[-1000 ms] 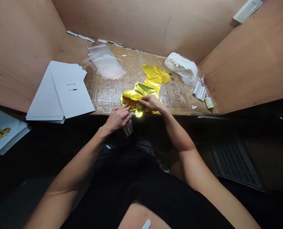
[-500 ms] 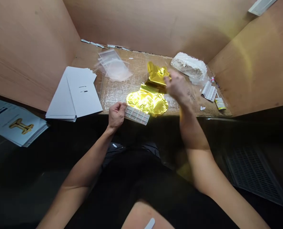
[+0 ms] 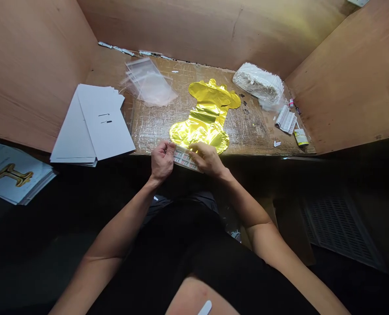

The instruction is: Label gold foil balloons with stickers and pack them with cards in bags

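Lying on the scuffed wooden workbench (image 3: 247,131), a long gold foil balloon (image 3: 206,114) is seen with its long axis pointing away from the body. A small white printed sticker strip (image 3: 185,158) is pinched between the left hand (image 3: 162,161) and right hand (image 3: 208,158), lol, with the right one closest to the foil, right at its lower edge.

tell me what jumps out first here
The shiny gold foil balloon lying flat in the middle of the scuffed work surface catches the eye first. Just in front of it, at the surface's near edge, the left hand and right hand hold a strip of printed labels between them. To the left lies a stack of white card sheets, with clear plastic bags beyond it.
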Available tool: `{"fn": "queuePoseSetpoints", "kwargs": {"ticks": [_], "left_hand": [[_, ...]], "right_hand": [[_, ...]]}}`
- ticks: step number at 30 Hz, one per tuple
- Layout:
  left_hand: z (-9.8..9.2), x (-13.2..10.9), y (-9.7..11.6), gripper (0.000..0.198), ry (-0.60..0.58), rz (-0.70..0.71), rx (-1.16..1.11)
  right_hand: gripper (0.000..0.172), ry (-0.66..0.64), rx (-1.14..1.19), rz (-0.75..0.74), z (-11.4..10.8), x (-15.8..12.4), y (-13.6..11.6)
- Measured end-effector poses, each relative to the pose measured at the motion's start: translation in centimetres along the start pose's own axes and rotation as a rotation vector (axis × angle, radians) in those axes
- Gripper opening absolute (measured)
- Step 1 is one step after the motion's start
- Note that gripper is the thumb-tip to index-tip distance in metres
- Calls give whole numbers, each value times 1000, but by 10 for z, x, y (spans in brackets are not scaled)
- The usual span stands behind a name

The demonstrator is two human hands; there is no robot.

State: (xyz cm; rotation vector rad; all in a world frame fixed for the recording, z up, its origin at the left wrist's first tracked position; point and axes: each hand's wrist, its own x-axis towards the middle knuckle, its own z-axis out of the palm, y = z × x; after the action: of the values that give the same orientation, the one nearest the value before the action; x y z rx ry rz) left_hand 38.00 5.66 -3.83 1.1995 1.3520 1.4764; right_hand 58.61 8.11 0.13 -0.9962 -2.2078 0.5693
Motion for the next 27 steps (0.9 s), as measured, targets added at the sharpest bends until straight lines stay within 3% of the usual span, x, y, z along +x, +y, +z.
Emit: {"fn": "queuePoseSetpoints", "kwargs": {"ticks": [8, 11, 18, 21, 24, 27], "left_hand": [[2, -3, 10, 53, 45, 30, 39], [3, -3, 11, 52, 40, 14, 22], [7, -4, 11, 52, 31, -24, 6], [5, -5, 8, 50, 22, -16, 59], [-1, -3, 1, 41, -101, 138, 273], [-5, 4, -9, 27, -369, 391, 547]], "right_hand": [[30, 35, -233, -95, 6, -10, -1], [26, 83, -194, -88, 5, -12, 0], [23, -5, -315, -108, 4, -17, -8], [23, 72, -242, -109, 0, -17, -6], [26, 197, -78, 68, -13, -2, 7], [20, 65, -62, 229, -22, 23, 22]]}}
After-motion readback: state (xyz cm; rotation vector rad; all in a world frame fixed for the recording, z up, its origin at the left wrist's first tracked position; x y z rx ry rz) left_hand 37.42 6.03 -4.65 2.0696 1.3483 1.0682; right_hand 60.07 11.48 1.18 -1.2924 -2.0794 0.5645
